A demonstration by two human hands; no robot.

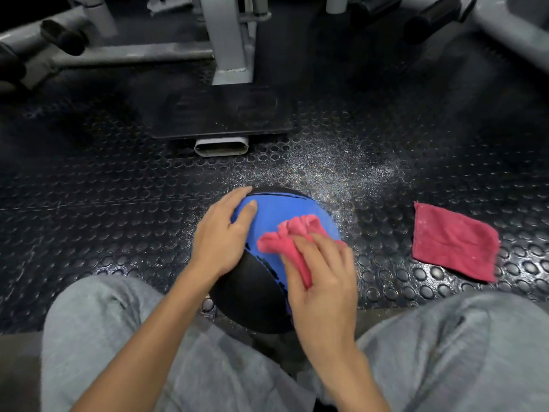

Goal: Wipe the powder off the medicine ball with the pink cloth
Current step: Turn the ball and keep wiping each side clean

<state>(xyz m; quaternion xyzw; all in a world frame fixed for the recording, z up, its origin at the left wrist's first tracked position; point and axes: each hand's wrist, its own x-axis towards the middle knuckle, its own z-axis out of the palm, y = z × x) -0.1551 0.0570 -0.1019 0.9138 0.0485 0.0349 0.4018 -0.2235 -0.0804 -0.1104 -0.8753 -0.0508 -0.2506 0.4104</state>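
So the medicine ball (276, 209), blue and black panels, sits on the floor right between the person's knees, pretty much dead centre and low in the view. The pink cloth (294, 227) is bunched up on the blue panel, on the ball's upper right side. The right hand (323, 281) is on top of it, fingers laid mostly straight and close together, pressing the cloth onto the ball, with a fold of cloth coming out between thumb and forefinger. That hand is a bit motion-blurred, fwiw. The left hand (219, 236) is cupped over the ball's upper left side, fingers together and reaching over the far edge, thumb spread out onto the blue.

Whitish powder (326, 165) is scattered on the floor just beyond the ball and off to its right. A second pinkish-red cloth (454, 242) lies flat on the floor, well apart from the ball on the right, with pale specks on it.

The floor (104, 203) is black rubber with round studs. Further back there's a dark footplate (219, 114) with a grey tube end (221, 145) poking out under it, and the grey machine frame (228, 40) behind. Grey trousers (98, 337) fill the bottom.
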